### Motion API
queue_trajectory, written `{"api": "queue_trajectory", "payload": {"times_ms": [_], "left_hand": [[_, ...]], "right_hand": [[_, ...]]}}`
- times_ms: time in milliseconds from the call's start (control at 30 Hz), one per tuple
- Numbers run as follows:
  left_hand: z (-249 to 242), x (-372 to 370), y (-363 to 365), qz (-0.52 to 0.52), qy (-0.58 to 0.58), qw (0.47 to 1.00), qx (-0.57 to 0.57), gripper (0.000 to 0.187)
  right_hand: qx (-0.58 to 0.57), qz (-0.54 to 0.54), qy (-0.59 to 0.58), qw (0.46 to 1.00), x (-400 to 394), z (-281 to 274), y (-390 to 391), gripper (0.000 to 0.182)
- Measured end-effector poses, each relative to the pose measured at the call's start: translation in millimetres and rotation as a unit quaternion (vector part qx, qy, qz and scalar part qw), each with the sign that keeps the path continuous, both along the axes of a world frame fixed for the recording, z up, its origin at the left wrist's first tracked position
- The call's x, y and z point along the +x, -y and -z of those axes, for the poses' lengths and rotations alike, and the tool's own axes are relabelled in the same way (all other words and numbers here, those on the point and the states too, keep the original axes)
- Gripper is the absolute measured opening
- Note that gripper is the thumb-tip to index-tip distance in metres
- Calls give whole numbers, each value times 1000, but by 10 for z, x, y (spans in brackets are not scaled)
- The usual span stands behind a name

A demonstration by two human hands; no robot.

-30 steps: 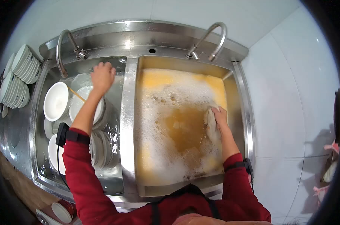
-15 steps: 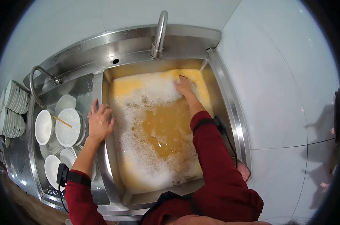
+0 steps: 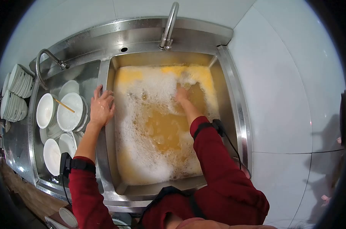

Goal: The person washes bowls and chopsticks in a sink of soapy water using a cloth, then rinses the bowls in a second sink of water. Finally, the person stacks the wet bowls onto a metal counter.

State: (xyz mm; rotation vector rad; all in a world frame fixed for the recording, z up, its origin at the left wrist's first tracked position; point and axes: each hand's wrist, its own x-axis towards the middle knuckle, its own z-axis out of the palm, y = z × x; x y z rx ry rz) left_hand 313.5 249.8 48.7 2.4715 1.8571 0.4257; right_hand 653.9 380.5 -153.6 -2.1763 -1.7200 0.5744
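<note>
My left hand (image 3: 102,108) rests on the steel divider (image 3: 104,76) between the two basins, its fingers apart and nothing in them. To the right, my right hand (image 3: 181,94) dips into the cloudy yellow water (image 3: 167,128) of the large sink (image 3: 227,99). Its fingers are under the surface, so whatever they touch or hold is hidden. White foam (image 3: 133,103) floats around that wrist and along the sides. In the left basin, near my left hand, lie a stack of white bowls (image 3: 70,114) with a wooden chopstick (image 3: 64,105) across it and more white bowls (image 3: 46,110).
A tall faucet (image 3: 169,28) stands behind the large sink, and a curved faucet (image 3: 38,68) behind the left basin. Stacked white plates (image 3: 20,82) sit at the far left. A tiled wall (image 3: 276,95) bounds the right side. White dishes (image 3: 68,216) show low at the left.
My right hand has moved towards me and sunk deeper, its fingers vanishing under water. Foam has shifted around it. My left hand stays on the divider, and the camera view has shifted slightly.
</note>
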Motion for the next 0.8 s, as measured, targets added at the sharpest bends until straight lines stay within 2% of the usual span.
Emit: {"api": "queue_trajectory", "payload": {"times_ms": [100, 167, 200, 267, 300, 367, 433, 500, 533, 567, 600, 633, 667, 700, 733, 767, 800], "left_hand": [[15, 13, 18, -3, -9, 1000, 3, 19], [3, 29, 37, -23, -50, 998, 0, 18], [39, 29, 50, -22, -51, 998, 4, 18], [144, 40, 29, -28, -144, 988, 48, 22], [190, 134, 27, -26, -147, 987, 53, 22], [357, 471, 117, -89, -89, 987, 105, 33], [387, 993, 226, -77, 91, 993, -6, 43], [927, 1362, 221, -141, 299, 931, -157, 46], [867, 1488, 299, -143, 300, 930, -160, 46], [745, 1593, 382, -198, 482, 781, -343, 48], [688, 1645, 461, -236, 619, 561, -496, 50], [811, 1663, 517, -242, 616, 557, -502, 50], [1013, 1674, 563, -228, 623, 581, -471, 52], [1130, 1669, 602, -213, 629, 606, -438, 56], [866, 1766, 714, -238, 590, 659, -401, 52], [961, 1751, 733, -241, 584, 661, -406, 52], [1082, 1745, 715, -166, 455, 838, -251, 51]], "right_hand": [[-54, -43, 9, 998, 16, -172, 321, 36], [-14, 34, -94, 995, 49, -316, 589, 37], [-11, 35, -96, 995, 117, -364, 726, 37], [-103, 95, -320, 937, 285, -489, 996, 35], [-98, 96, -324, 936, 332, -643, 1124, 35], [-183, 90, -443, 873, 444, -893, 1412, 32], [-183, 64, -464, 864, 547, -914, 1583, 31], [-188, 39, -483, 855, 616, -894, 1760, 30], [-196, 38, -487, 851, 652, -852, 1833, 29], [-203, 38, -492, 846, 676, -846, 1898, 27], [-208, 40, -492, 845, 725, -845, 1937, 27], [-217, -7, -450, 866, 794, -840, 1963, 29], [-226, -54, -409, 883, 821, -868, 2001, 31], [-233, -50, -413, 879, 811, -1006, 1988, 31], [-214, -143, -188, 948, 788, -1231, 1957, 34], [-180, -228, 48, 956, 766, -1369, 1942, 36], [-182, -225, 42, 956, 743, -1406, 1933, 36]]}}
